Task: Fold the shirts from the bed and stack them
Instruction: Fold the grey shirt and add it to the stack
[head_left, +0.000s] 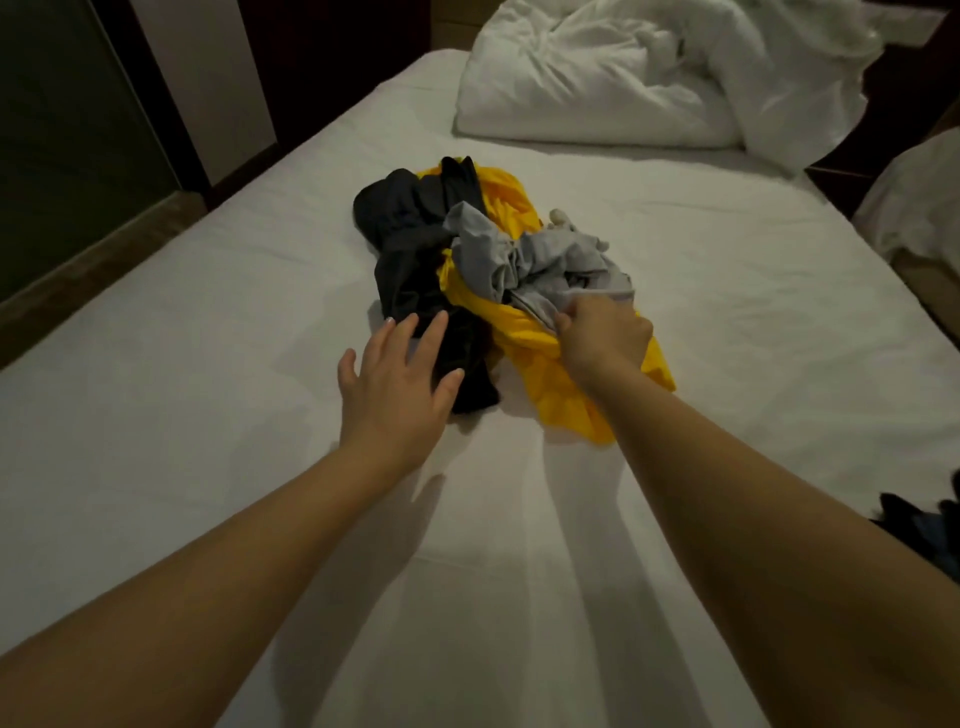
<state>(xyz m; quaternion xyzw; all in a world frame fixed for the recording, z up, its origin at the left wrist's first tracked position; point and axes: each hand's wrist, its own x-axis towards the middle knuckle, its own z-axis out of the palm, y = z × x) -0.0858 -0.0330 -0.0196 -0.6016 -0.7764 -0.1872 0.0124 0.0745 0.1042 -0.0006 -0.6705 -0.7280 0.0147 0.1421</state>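
Shirt pile (470, 291) mid-frame on white-sheeted bed (208, 374), nothing folded or stacked yet.
Pinching edge of crumpled grey fabric shirt (524, 254) with right hand (602, 338), probably to peel it off rumpled yellow fabric shirt (550, 389) underneath. Resting left hand (400, 374) flat, fingers straight and spread, on bunched black fabric shirt (410, 249), likely pinning heap down for the pull.

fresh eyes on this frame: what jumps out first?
The bright yellow shirt lies in a crumpled heap with a black shirt and a grey shirt, mid-bed on the white sheet. The right hand pinches the grey shirt's near edge while the left hand, fingers straight, touches the black one. A rumpled white duvet sits at the bed's far end.
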